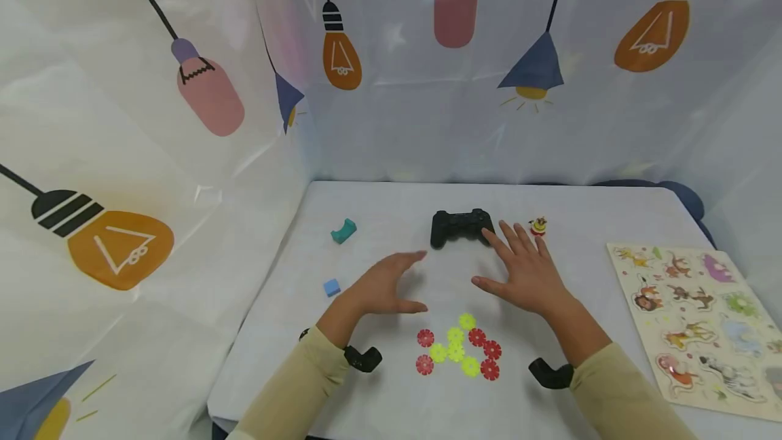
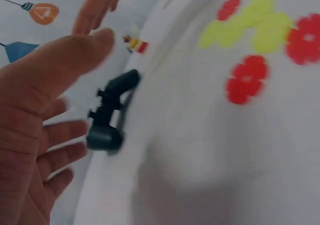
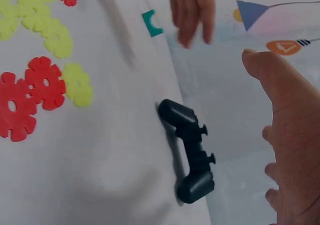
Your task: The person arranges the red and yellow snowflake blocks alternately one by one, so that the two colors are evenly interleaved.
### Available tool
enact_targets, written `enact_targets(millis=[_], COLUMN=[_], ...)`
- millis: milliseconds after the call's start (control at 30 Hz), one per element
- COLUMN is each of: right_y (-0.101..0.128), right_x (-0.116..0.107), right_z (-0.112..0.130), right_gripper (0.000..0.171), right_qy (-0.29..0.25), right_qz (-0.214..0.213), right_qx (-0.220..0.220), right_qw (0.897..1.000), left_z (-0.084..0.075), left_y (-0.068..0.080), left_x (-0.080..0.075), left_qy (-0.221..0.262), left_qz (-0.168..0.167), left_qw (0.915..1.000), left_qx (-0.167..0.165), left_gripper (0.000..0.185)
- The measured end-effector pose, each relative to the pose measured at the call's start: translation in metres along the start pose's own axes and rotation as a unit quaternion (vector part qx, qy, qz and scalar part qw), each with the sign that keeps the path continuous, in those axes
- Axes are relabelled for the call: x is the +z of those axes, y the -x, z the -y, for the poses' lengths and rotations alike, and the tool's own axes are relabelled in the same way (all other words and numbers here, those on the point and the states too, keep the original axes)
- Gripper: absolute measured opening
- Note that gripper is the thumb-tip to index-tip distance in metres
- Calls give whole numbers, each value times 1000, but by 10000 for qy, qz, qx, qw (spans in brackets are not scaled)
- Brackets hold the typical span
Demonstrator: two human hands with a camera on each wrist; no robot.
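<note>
Both hands hover over the white table with nothing in them. My left hand (image 1: 381,285) has its thumb spread from the fingers, to the left of the black game controller (image 1: 459,227). The right hand (image 1: 527,276) spreads its fingers wide, its fingertips overlapping the controller's right grip in the head view. Between the forearms lie several yellow flower-shaped discs (image 1: 455,335) and several red flower-shaped discs (image 1: 490,369), flat and grouped together. In the right wrist view the controller (image 3: 192,152) sits apart from the right thumb.
A teal curved block (image 1: 343,231) and a small blue block (image 1: 332,287) are on the left. Behind the right hand stands a small red and yellow figurine (image 1: 537,226). An animal puzzle board (image 1: 696,324) lies at the right edge. Curtains with printed lamps surround the table.
</note>
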State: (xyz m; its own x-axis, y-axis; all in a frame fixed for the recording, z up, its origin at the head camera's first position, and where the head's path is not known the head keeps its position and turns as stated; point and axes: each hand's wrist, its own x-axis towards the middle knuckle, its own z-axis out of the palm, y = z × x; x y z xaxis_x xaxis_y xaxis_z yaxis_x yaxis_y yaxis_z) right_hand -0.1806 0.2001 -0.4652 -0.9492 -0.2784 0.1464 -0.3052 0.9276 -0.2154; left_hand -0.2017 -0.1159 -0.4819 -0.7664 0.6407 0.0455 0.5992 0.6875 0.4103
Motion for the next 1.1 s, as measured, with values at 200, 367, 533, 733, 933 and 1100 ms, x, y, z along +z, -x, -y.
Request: enact_targets(millis=[200, 367, 533, 733, 933, 1100], right_y=[6, 8, 10, 12, 14, 16], right_x=[4, 5, 8, 11, 9, 11], right_z=[-2, -3, -5, -8, -10, -12], right_gripper=[104, 104, 104, 103, 99, 100], right_qy=[-148, -215, -261, -342, -361, -380], right_qz=[116, 98, 93, 116, -19, -32], right_qx=[118, 149, 159, 130, 67, 90], right_qw=[9998, 9996, 9995, 9993, 9993, 9992], left_z=[11, 13, 11, 7, 7, 3], left_y=[12, 17, 19, 19, 19, 15], left_x=[32, 52, 61, 59, 57, 59], left_qy=[313, 119, -36, -35, -60, -29], left_qz=[275, 213, 136, 223, 337, 240], left_qw=[9937, 9911, 9902, 9893, 9876, 9844], left_qx=[1038, 1306, 1388, 1442, 1534, 1740], left_gripper=[47, 37, 31, 31, 30, 25])
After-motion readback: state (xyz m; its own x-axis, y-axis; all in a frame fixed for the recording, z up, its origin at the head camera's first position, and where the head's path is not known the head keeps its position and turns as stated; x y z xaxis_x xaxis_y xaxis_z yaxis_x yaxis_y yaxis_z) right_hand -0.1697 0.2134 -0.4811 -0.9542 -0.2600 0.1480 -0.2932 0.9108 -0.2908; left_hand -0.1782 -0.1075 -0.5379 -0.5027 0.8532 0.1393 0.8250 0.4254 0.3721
